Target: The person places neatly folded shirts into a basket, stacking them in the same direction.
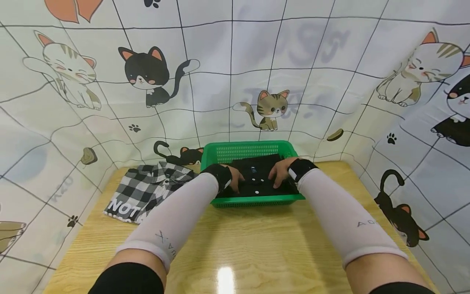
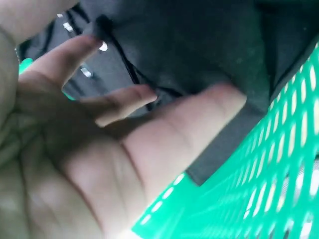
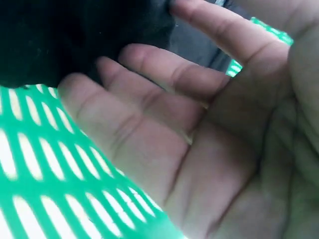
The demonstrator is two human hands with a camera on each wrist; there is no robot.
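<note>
A black garment with white buttons lies in a green plastic basket. My left hand is at the garment's left side, inside the basket. In the left wrist view its fingers are spread and mostly straight against the black cloth. On the opposite side, my right hand reaches over the rim. The right wrist view shows its fingers extended, tips at the cloth's edge beside the slotted basket wall. Neither hand visibly grips the cloth.
A folded black-and-white checked shirt with white lettering lies left of the basket on the wooden table. Behind the table hangs a white sheet printed with cats and grid lines, also along both sides.
</note>
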